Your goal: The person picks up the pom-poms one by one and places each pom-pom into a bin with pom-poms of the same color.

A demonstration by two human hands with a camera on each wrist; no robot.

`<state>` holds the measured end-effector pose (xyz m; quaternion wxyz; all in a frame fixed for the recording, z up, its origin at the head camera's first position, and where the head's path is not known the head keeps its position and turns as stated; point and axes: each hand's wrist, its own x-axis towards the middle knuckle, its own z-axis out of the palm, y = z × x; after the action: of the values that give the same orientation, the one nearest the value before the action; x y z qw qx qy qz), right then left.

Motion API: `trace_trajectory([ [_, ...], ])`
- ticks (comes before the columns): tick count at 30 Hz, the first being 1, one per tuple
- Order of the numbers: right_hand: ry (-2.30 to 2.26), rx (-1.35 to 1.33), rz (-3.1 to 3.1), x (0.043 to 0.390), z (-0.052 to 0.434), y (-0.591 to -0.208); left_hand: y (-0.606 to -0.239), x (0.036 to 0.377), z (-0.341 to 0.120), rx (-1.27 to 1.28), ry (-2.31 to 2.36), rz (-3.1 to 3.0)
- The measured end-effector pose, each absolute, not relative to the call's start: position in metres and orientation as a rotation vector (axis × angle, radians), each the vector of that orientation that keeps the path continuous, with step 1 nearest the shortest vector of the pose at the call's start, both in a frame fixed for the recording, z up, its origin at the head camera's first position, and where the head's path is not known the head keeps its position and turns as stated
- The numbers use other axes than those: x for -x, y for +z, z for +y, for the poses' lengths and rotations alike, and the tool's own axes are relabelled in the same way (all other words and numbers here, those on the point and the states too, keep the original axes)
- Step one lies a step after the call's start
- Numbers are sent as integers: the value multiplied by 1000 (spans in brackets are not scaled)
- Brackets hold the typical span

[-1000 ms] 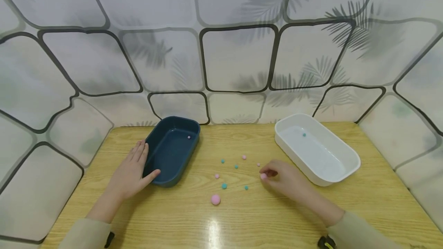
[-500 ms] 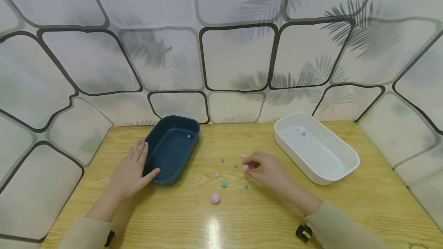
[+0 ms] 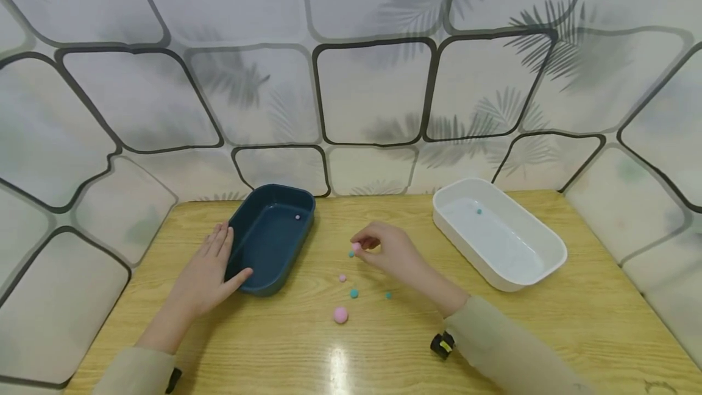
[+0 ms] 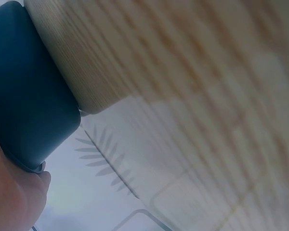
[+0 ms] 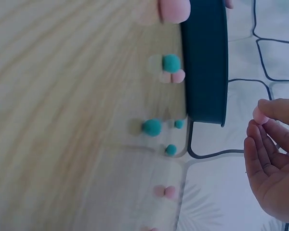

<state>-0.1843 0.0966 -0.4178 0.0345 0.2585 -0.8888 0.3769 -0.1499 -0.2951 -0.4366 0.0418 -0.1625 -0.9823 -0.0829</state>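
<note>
My right hand [image 3: 393, 252] pinches a pink ball [image 3: 356, 247] between thumb and fingertips, above the table and right of the dark blue dish [image 3: 269, 242]. The right wrist view shows the same pink ball [image 5: 260, 115] at the fingertips, its other fingers loosely bent. My left hand [image 3: 202, 276] rests along the dish's left side, fingers straight on the outside and thumb over the near rim. A tiny pink ball [image 3: 298, 217] lies inside this dish. In the left wrist view, part of the left hand [image 4: 19, 199] touches the dish's rim.
A white dish [image 3: 507, 276] with a small teal ball [image 3: 479, 211] in it stands at the right. Between the dishes, several teal and pink balls lie on the wooden table [image 3: 263, 346], the largest a pink ball [image 3: 340, 315] near the front. A patterned cloth backdrop [image 3: 373, 96] rises behind.
My right hand has moved left and away from me, carrying the pink ball from beside the white dish toward the blue dish. The left hand has stayed in place.
</note>
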Motion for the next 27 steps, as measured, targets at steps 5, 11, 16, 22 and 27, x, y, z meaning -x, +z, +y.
trace_trajectory([
  [5,1240,-793,-2730,194,83,-410,-436,150,-295,487,-259,-3038],
  [11,1311,-747,-2748,205,70,-402,-434,150,-294,488,-259,-3030],
  [16,1315,-741,-2741,216,61,-397,-433,150,-294,484,-259,-3025],
  [22,1358,-737,-2731,228,47,-393,-433,150,-294,488,-245,-3030],
  [27,1384,-749,-2731,235,35,-391,-434,150,-294,484,-243,-3037],
])
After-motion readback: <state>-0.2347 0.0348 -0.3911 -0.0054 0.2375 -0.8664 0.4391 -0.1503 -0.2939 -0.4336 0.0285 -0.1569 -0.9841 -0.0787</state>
